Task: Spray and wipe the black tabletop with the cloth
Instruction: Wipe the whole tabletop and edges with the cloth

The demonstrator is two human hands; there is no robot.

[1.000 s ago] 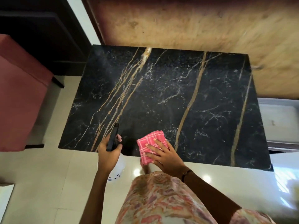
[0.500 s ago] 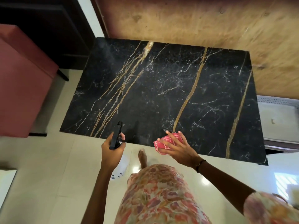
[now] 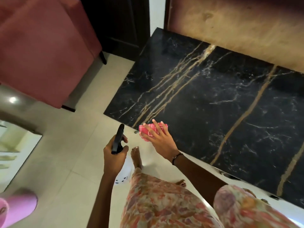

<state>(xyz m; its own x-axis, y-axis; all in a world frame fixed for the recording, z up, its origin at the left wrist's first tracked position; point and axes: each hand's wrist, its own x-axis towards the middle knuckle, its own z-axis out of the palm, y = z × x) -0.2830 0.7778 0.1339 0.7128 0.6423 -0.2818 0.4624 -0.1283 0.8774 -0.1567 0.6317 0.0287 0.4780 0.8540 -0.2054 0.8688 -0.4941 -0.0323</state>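
Since half a second ago the right hand (image 3: 158, 139) has slid the pink checked cloth (image 3: 152, 131) along the black marble worktop (image 3: 213, 102) to its near left corner, fingers spread flat, pressing it down; part of the cloth overhangs the near edge. Left of that corner, off the worktop, the left hand (image 3: 114, 157) grips the spray bottle (image 3: 117, 139) over the tiled floor (image 3: 69, 162). Beyond the cloth the worktop lies bare up to its far edge. A red armchair (image 3: 41, 51) stands well apart to the worktop's left.
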